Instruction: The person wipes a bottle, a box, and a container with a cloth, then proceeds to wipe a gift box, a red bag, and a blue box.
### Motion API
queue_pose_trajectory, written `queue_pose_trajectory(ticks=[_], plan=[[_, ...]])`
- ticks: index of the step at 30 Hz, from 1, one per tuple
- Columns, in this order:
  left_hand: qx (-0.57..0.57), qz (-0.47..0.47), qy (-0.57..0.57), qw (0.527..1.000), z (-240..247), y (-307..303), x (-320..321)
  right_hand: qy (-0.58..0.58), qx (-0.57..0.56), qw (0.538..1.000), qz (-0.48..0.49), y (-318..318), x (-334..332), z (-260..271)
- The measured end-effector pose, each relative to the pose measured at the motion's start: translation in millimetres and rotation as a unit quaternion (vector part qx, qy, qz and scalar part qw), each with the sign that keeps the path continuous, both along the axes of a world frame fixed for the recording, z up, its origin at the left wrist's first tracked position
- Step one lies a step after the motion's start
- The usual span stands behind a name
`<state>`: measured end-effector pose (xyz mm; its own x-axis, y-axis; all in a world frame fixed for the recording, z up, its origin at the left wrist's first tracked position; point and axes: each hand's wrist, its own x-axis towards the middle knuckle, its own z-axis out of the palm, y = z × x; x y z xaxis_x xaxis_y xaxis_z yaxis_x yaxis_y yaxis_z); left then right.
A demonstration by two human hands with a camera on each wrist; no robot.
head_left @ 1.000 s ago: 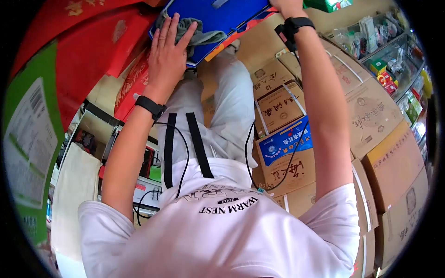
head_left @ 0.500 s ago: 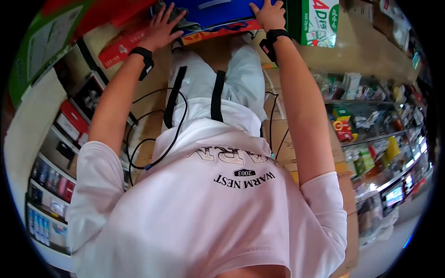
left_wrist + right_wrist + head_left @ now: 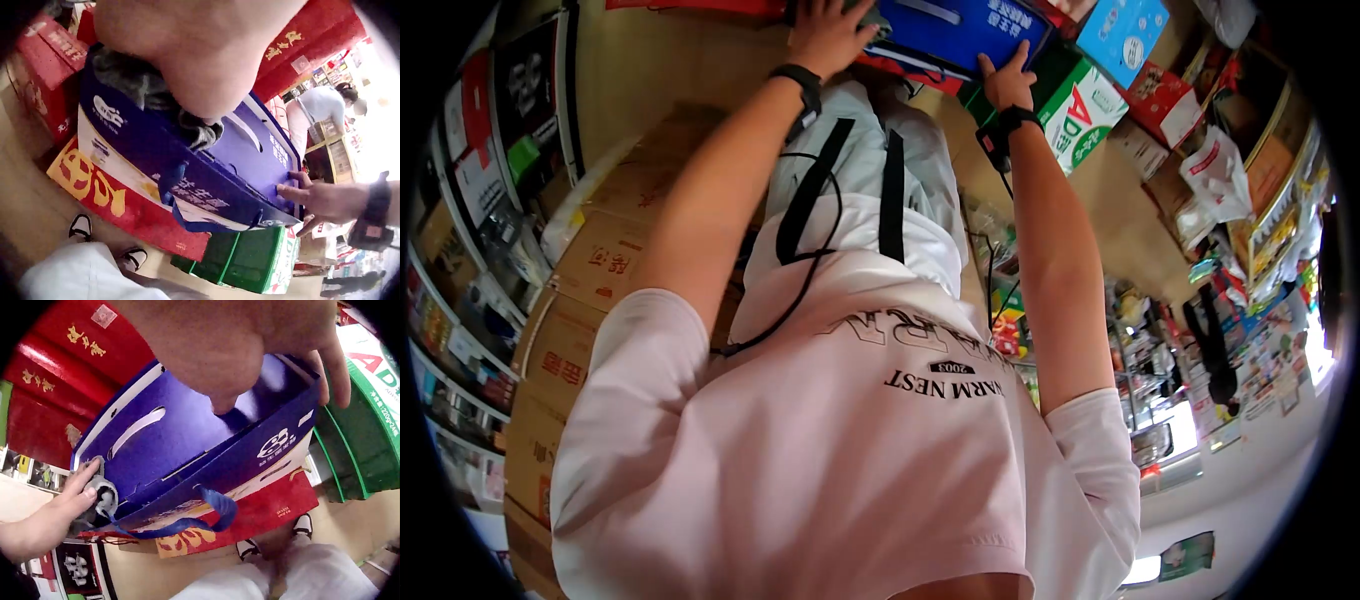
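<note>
A blue gift box lies in front of me, with a white slotted handle on its top and a blue ribbon along its near side. My left hand presses a crumpled grey cloth onto the box's left end, fingers spread over it. At the opposite end, my right hand holds the rim. In the right wrist view its thumb lies on the top face while fingers reach over the outer edge. Part of the cloth is hidden under the left hand.
Under the blue box sits a red box with gold characters. A green and white drink carton stands close to its right end. Tall red boxes rise behind. Brown cartons and shelves are at the left; another person bends beyond.
The head view has swung round, so the brown cartons now show on the left and more shop on the right. Both hands stay at the blue box, the left one still on the cloth.
</note>
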<state>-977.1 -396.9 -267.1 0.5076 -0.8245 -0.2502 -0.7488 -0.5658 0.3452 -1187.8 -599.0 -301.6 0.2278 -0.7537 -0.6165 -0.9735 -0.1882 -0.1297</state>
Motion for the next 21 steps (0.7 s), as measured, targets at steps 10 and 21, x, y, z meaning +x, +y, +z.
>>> queue_pose_trajectory(ticks=[10,21], plan=[[-0.143,-0.025,-0.045,0.988,-25.3,51.9,-0.1,0.118,-0.192,0.945,0.239,7.9,31.5,48.4],[-0.128,0.041,-0.021,0.991,-18.8,50.3,17.7,-0.037,-0.077,0.932,0.352,22.3,114.4,38.2]])
